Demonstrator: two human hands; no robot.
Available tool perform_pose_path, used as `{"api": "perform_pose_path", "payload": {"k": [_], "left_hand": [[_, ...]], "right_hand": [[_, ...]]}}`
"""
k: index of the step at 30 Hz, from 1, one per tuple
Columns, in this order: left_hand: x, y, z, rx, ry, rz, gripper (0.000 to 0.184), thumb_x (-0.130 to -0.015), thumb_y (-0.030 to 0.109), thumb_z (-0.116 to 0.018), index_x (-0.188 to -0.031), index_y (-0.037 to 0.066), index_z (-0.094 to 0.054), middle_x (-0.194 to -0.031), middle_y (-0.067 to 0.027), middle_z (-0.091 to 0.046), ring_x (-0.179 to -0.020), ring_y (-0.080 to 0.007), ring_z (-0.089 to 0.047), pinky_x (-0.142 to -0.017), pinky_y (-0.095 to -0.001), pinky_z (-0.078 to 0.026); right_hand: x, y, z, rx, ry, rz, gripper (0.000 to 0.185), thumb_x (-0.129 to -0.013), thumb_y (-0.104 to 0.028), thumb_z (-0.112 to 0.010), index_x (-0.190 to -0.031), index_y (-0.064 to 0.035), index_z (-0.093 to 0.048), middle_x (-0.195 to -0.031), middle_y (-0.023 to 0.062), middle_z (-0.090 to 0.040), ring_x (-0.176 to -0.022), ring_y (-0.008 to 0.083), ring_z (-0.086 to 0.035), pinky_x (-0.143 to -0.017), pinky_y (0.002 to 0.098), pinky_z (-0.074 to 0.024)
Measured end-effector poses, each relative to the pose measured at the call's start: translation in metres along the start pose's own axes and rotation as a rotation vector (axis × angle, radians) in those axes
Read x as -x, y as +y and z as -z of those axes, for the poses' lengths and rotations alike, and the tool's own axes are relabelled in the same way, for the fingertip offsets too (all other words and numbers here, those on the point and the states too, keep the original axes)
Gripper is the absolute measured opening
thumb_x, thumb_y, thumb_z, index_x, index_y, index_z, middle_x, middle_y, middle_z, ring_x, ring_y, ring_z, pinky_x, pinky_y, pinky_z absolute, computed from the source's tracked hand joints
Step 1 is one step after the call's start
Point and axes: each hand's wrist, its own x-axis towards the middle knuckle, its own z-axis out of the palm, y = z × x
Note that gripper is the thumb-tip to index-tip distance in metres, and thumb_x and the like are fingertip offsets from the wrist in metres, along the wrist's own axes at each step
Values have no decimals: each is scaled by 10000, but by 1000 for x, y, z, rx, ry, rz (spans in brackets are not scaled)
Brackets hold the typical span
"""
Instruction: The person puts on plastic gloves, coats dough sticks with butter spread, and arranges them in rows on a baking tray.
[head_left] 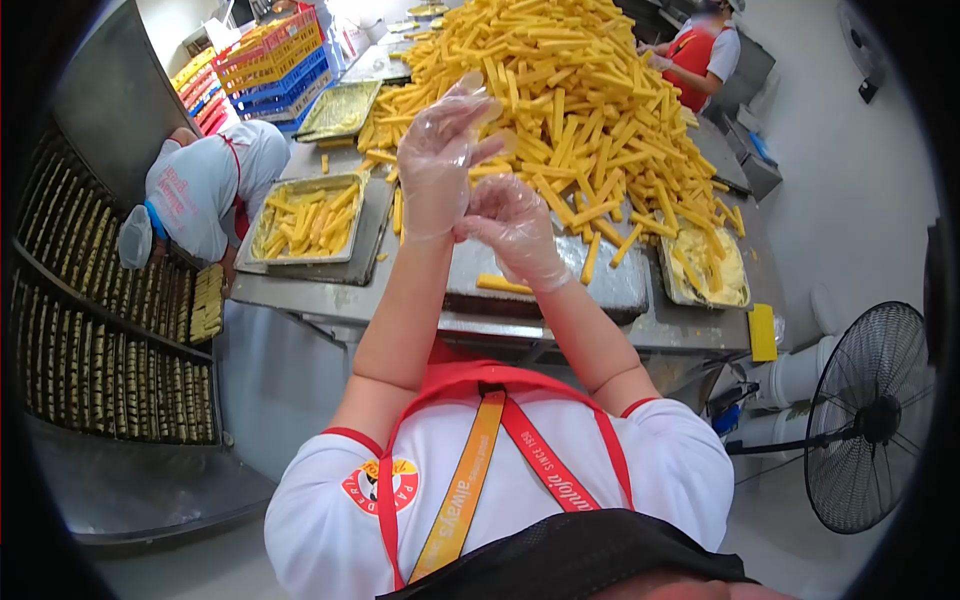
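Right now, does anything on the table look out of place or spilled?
Yes, mildly: one yellow stick lies by itself near the table's front edge, near the right hand. It looks strayed, since most sticks are piled together in the big heap.

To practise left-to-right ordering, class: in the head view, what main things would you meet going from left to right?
Tray rack → metal tray of yellow sticks → left gloved hand → right gloved hand → tray of pale yellow cream and sticks → black fan
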Motion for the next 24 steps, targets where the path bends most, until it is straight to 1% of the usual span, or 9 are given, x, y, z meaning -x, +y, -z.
{"api": "perform_pose_path", "payload": {"k": [2,3,5,6,11,15,17,21,24], "left_hand": [[0,-6,4,32,-23,-19,327,-804,-173,-454,-1053,-26,-605,-1393,-171,-507,-1178,-259,-602,-837,-401,-625],[0,-10,8,46,-29,-28,339,-792,-184,-434,-1041,-31,-605,-1392,-172,-506,-1184,-261,-597,-844,-412,-625],[-2,-18,15,170,-13,-51,347,-766,-191,-403,-1016,-52,-601,-1410,-189,-470,-1185,-280,-590,-867,-438,-619],[-3,-22,15,195,7,-81,337,-766,-187,-410,-1016,-57,-597,-1415,-193,-459,-1180,-283,-592,-871,-443,-618],[-3,-30,15,288,73,-6,245,-802,-150,-491,-1016,-68,-577,-1417,-213,-454,-1159,-287,-594,-861,-434,-625],[-4,-36,22,117,117,-15,205,-837,-116,-539,-1032,-62,-576,-1373,-204,-506,-1140,-284,-605,-814,-411,-640],[4,-27,15,113,154,1,205,-846,-108,-554,-1042,-56,-577,-1341,-190,-537,-1127,-283,-616,-789,-396,-646],[12,-24,15,79,135,12,245,-827,-146,-549,-1042,-35,-584,-1363,-169,-507,-1198,-295,-595,-768,-388,-652],[17,-25,17,99,114,-2,239,-809,-190,-438,-883,-25,-594,-1380,-185,-485,-1231,-331,-570,-776,-420,-654]], "right_hand": [[3,6,0,210,48,132,255,-815,42,-750,-1043,3,-643,-959,57,-646,-893,163,-643,-779,320,-572],[1,-2,-1,471,33,363,270,-779,61,-766,-1020,-5,-663,-984,68,-645,-851,173,-652,-760,302,-563],[4,-21,-8,810,67,543,261,-749,54,-781,-982,-19,-687,-962,91,-651,-834,215,-659,-730,306,-543],[3,-27,-11,844,57,622,251,-730,48,-786,-953,-32,-704,-944,110,-652,-818,258,-654,-707,323,-524],[4,-23,-19,868,91,631,237,-745,66,-721,-955,-18,-651,-911,121,-636,-805,286,-646,-708,359,-521],[0,-10,-18,908,87,698,223,-730,79,-693,-901,-21,-591,-858,125,-599,-768,310,-624,-698,380,-518],[5,-19,-24,964,57,604,214,-735,71,-679,-886,-28,-564,-842,144,-581,-772,354,-598,-670,413,-496],[5,-22,-21,974,-32,558,196,-743,58,-669,-865,-34,-546,-814,150,-559,-760,371,-587,-646,433,-479],[7,-20,-24,962,-15,559,180,-751,62,-650,-850,-38,-538,-801,152,-549,-732,373,-579,-625,438,-471]]}}
